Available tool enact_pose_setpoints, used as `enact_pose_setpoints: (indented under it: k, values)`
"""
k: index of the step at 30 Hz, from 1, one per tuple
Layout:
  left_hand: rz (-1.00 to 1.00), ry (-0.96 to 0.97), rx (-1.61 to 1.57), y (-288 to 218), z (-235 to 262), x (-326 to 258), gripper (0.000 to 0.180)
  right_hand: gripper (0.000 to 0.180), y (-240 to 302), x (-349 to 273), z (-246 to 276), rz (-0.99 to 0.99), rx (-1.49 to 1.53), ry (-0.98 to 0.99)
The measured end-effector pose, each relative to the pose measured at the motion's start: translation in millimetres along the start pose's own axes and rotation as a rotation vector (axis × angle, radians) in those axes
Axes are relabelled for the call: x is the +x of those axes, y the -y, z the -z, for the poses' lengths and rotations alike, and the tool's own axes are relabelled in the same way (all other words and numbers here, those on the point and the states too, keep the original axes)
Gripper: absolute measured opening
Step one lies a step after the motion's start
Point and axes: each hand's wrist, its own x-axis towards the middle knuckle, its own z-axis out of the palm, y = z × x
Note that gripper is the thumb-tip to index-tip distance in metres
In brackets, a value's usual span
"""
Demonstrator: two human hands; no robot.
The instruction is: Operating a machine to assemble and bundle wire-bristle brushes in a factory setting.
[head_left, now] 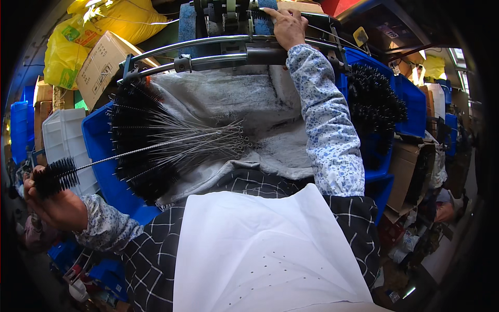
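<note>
Left hand [54,205] low at left edge, grip closed around bristle head of a black bottle brush [56,177]; twisted wire stem ran up and right from fist, over the heap, loop end near middle of picture. Brush held clear of blue bin [99,151], just to its left. Heap of like brushes [150,140] lay across that bin, black heads bunched at left, wire stems fanned toward right onto grey cloth [234,104]. Right hand [287,25] far up at top centre, arm stretched out in flowered sleeve [332,135], fingers curled down over a part of the dark machine [228,21]; index finger extended left; could not tell what, if anything, was pinched beneath. Curved metal bars [208,49] crossed below machine, right wrist lying over them. Second blue bin [410,99] at right, packed with more black brushes [377,99]. White sheet [260,249] over lap, checked dark apron [156,249] at its sides. Cardboard box [104,60] and yellow sacks [119,18] stacked upper left; white crate [62,138] beside left bin.
</note>
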Motion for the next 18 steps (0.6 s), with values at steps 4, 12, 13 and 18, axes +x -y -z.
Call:
enact_pose_setpoints:
  k: [4, 12, 13, 18]
  values:
    - [-0.043, 0.09, 0.65, 15.6, -9.2, -16.5, 0.024, 0.032, -2.9, 7.8, 1.6, -0.007, 0.08, 0.105]
    - [0.245, 0.098, -0.004, 19.8, -21.9, -27.4, 0.021, 0.046, -21.1, -23.5, 5.3, -0.16, -0.069, -0.015]
    - [0.237, 0.082, 0.084, 19.1, -23.0, -28.4, 0.021, 0.046, -18.9, -25.3, 3.0, -0.198, -0.005, 0.009]
    - [0.24, 0.137, 0.043, 24.9, -33.0, -23.6, 0.02, 0.038, -8.8, -22.7, 9.7, -0.254, 0.14, 0.022]
